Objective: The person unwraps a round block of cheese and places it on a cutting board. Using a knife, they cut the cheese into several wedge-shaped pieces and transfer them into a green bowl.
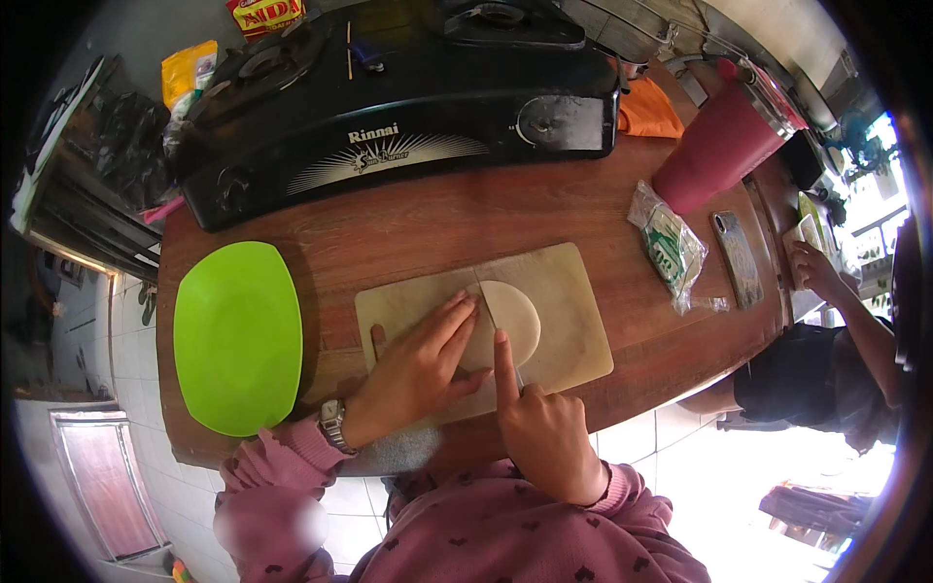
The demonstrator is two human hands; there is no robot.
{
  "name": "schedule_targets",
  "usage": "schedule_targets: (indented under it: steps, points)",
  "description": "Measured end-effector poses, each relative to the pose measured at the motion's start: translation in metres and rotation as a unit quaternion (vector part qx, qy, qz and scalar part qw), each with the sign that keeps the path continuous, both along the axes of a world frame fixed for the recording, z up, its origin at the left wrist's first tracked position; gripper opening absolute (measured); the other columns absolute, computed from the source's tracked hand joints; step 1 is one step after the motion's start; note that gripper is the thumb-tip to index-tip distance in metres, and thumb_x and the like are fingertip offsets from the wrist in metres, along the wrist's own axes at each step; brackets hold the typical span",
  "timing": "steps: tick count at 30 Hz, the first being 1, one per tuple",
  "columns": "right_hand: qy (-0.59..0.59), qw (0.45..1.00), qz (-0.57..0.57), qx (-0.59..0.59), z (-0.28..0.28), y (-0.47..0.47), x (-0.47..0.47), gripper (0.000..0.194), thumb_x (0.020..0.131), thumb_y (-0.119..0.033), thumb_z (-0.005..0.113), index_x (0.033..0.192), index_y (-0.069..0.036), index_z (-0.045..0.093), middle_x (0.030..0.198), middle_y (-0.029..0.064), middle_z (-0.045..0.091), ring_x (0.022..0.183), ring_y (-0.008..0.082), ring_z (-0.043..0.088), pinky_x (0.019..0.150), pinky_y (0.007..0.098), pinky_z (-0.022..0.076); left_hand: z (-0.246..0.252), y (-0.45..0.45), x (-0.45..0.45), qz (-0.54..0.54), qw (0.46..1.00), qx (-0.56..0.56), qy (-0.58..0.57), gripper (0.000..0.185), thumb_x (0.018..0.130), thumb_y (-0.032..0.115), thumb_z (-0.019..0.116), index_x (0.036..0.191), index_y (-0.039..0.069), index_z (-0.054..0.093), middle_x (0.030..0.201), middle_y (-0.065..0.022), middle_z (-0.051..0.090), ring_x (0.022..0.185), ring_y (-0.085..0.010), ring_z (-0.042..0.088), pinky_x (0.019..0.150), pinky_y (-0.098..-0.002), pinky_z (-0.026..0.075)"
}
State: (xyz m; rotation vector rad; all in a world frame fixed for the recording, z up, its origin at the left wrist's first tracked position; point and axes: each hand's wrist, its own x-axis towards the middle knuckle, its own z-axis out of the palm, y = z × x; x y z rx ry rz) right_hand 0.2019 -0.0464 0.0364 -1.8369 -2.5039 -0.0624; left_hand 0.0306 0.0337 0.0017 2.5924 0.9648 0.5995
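A round, flat, pale food (516, 321), like a dough sheet or a stack of them, lies on a cream plastic cutting board (576, 313). My left hand (423, 364) presses its left part down, fingers together and thumb spread. My right hand (543, 430) grips a knife (488, 304), with the index finger stretched along the blade's back. The blade lies across the food, just right of my left fingertips; how deep it sits cannot be seen. Most of the handle is hidden in my right hand. To the left is a bright green plastic plate (237, 335) with nothing on it.
Behind the board stands a black Rinnai gas stove (437, 102) with a blue lighter (367, 57) on top. Right of the board lie a plastic wrapper (670, 244) and a phone (736, 259), near a pink tumbler (718, 146). Another person's hand (820, 273) holds a container at far right.
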Motion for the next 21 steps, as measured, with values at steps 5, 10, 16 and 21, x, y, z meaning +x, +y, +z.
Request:
schedule_targets:
  steps: [5, 10, 16, 21]
  points:
    - [0.005, 1.000, 0.004, -0.018, 0.003, -0.005, 0.002, 0.068, 0.075, -0.011, 0.058, 0.140, 0.007, 0.045, 0.048, 0.0022, 0.051, 0.035, 0.0109, 0.051, 0.033, 0.0293, 0.0426, 0.002, 0.002, 0.000, -0.003, 1.000, 0.004, -0.002, 0.065, 0.085, 0.033, 0.071, 0.125, -0.014, 0.051, 0.134, -0.0225, 0.049, 0.127, -0.0339, 0.050, 0.105, -0.0385, 0.044]
    - [0.008, 1.000, 0.010, -0.005, 0.002, -0.009, 0.004, 0.068, 0.074, -0.011, 0.058, 0.139, 0.007, 0.046, 0.047, 0.0012, 0.050, 0.036, 0.0100, 0.051, 0.033, 0.0286, 0.0429, 0.003, 0.002, 0.000, 0.001, 1.000, -0.006, -0.013, 0.065, 0.085, 0.032, 0.072, 0.126, -0.014, 0.051, 0.134, -0.0229, 0.050, 0.127, -0.0336, 0.050, 0.105, -0.0383, 0.044]
    - [-0.003, 1.000, 0.009, -0.003, 0.005, -0.018, 0.005, 0.069, 0.074, -0.012, 0.059, 0.139, 0.005, 0.047, 0.047, -0.0002, 0.050, 0.037, 0.0090, 0.051, 0.036, 0.0267, 0.0436, 0.001, 0.002, 0.000, 0.001, 1.000, -0.006, -0.031, 0.064, 0.085, 0.031, 0.072, 0.124, -0.014, 0.052, 0.134, -0.0226, 0.050, 0.126, -0.0333, 0.050, 0.104, -0.0383, 0.045]
    - [0.002, 1.000, 0.009, 0.000, 0.005, -0.022, 0.007, 0.069, 0.073, -0.012, 0.059, 0.138, 0.007, 0.047, 0.047, 0.0000, 0.050, 0.037, 0.0095, 0.052, 0.036, 0.0268, 0.0440, -0.004, 0.003, 0.001, 0.014, 0.998, -0.028, -0.060, 0.063, 0.084, 0.032, 0.073, 0.124, -0.013, 0.054, 0.134, -0.0199, 0.051, 0.125, -0.0322, 0.052, 0.103, -0.0386, 0.046]
